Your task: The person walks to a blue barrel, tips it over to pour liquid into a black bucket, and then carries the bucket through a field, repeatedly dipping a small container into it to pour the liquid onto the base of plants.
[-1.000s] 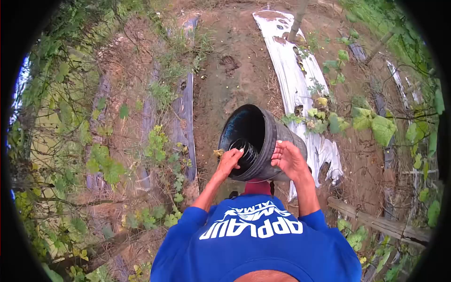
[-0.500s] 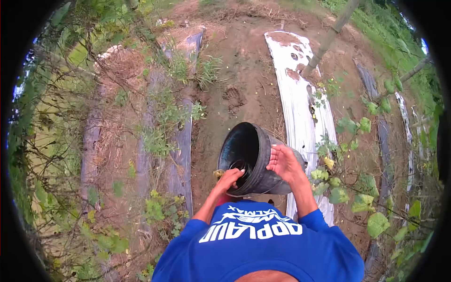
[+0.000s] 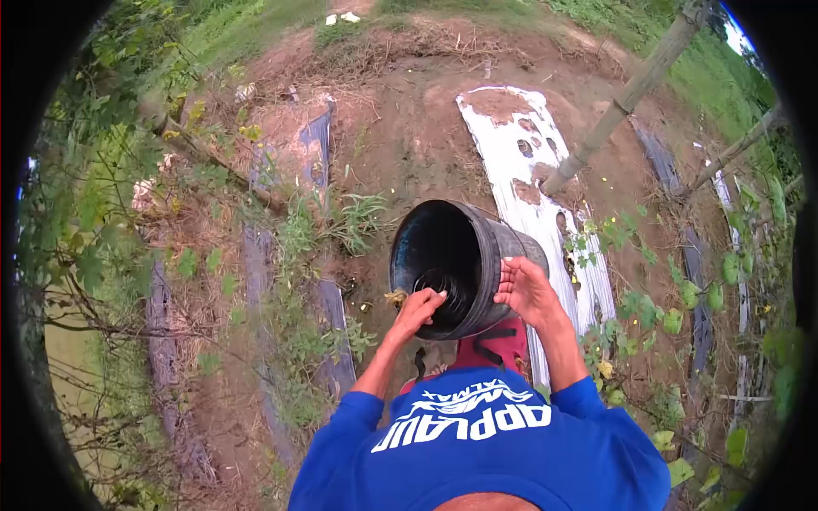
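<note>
A black bucket (image 3: 520, 243) is tilted in front of my body, its mouth toward the left and its inside dark, with ring-like lines low down. My left hand (image 3: 416, 313) is closed on the near-left part of its rim, the thumb toward the inside. A small yellowish, dry-looking tuft (image 3: 396, 297) shows beside those fingers. Over at the bucket's right side, my right hand (image 3: 527, 294) has its fingers loosely bent and apart, fingertips right at the wall and palm partly visible.
White plastic mulch (image 3: 503, 166) with holes lies ahead to the right, crossed by a bamboo pole (image 3: 618, 111). Dark mulch strips (image 3: 331, 328) and weeds lie left. Leafy vines (image 3: 643, 311) hang at the right, and brown soil (image 3: 417, 145) runs between the rows.
The view has shifted, and the bucket now sits slightly higher and left in it, with more red cloth showing below. My right hand's fingers are more bent; my left hand stays at the rim.
</note>
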Demonstrator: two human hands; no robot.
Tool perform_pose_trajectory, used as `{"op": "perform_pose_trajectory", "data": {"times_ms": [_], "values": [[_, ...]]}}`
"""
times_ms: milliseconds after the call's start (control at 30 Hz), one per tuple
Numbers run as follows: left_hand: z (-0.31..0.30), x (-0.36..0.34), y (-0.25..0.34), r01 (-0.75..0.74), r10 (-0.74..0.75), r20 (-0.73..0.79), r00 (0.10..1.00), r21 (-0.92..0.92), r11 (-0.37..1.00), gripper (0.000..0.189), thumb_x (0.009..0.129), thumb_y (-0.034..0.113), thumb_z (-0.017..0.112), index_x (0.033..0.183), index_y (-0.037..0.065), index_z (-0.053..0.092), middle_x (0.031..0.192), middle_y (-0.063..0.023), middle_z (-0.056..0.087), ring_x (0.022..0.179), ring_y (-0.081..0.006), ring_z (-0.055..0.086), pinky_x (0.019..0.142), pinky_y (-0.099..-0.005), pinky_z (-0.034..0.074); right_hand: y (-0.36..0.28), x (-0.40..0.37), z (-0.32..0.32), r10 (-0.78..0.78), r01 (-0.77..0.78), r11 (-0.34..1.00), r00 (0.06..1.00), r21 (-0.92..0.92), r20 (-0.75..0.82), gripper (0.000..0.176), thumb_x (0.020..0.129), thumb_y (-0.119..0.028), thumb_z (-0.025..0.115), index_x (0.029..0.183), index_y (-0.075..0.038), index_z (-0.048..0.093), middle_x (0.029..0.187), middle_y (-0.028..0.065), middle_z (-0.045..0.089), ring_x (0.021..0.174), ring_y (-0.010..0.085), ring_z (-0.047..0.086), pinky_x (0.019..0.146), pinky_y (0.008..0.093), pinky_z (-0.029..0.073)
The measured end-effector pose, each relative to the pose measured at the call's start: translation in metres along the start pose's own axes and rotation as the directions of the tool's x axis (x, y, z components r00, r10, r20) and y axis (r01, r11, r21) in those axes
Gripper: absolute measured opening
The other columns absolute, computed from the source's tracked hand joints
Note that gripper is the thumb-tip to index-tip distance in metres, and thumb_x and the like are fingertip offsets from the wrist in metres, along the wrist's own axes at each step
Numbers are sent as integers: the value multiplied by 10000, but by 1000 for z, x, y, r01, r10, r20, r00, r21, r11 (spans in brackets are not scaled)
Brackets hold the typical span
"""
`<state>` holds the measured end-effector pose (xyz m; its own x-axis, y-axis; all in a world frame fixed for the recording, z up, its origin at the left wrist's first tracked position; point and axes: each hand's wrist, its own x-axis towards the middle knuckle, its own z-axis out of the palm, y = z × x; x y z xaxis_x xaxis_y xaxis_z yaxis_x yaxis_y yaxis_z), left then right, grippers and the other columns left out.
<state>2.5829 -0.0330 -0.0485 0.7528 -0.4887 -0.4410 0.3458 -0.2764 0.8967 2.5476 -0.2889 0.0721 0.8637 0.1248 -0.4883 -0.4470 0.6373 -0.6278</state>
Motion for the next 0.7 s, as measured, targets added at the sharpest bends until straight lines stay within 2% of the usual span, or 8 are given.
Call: {"op": "perform_pose_trajectory", "data": {"times_ms": [167,233,333,533,600,700], "values": [[-83,117,11,22,-28,-107,994,-53,998,445,902,462,597,690,83,501,634,20,438,568,-82,445,514,-257,407,-32,164,19,33,-33,999,997,-5,-64,296,837,-368,650,927,-97,574,816,20,588,692,146,582,636,314,521],[-106,162,15,114,-133,-221,966,-96,989,438,899,443,615,678,86,492,633,17,454,555,-87,450,513,-258,410,-42,225,14,120,-111,992,976,56,-182,317,753,-350,748,905,-135,571,786,-11,493,686,123,523,586,313,495],[-158,208,38,127,-154,-262,953,-118,985,431,904,431,619,681,79,507,625,15,458,551,-81,469,499,-259,397,-57,312,27,163,-162,987,974,21,-157,331,732,-357,764,892,-151,560,790,-13,469,672,121,501,582,313,487],[-249,297,114,-23,-34,-375,926,-146,989,377,922,374,614,700,85,520,626,31,459,544,-61,451,489,-245,375,-154,445,80,207,-216,974,972,-70,-114,341,741,-374,745,894,-148,541,808,-2,489,673,127,506,606,321,488],[-275,332,139,-57,-1,-399,917,-134,989,366,927,375,607,720,84,530,623,34,446,560,-58,450,502,-241,383,-191,492,93,151,-157,984,985,-81,-78,368,765,-423,704,927,-135,543,808,0,492,675,130,510,616,322,489],[-329,396,151,-86,-3,-378,926,-217,972,376,926,375,606,721,70,524,621,33,445,572,-63,458,505,-256,385,-224,577,104,83,-91,993,991,-81,-105,380,781,-456,663,917,-113,572,776,-3,534,654,126,529,609,304,486]]}}
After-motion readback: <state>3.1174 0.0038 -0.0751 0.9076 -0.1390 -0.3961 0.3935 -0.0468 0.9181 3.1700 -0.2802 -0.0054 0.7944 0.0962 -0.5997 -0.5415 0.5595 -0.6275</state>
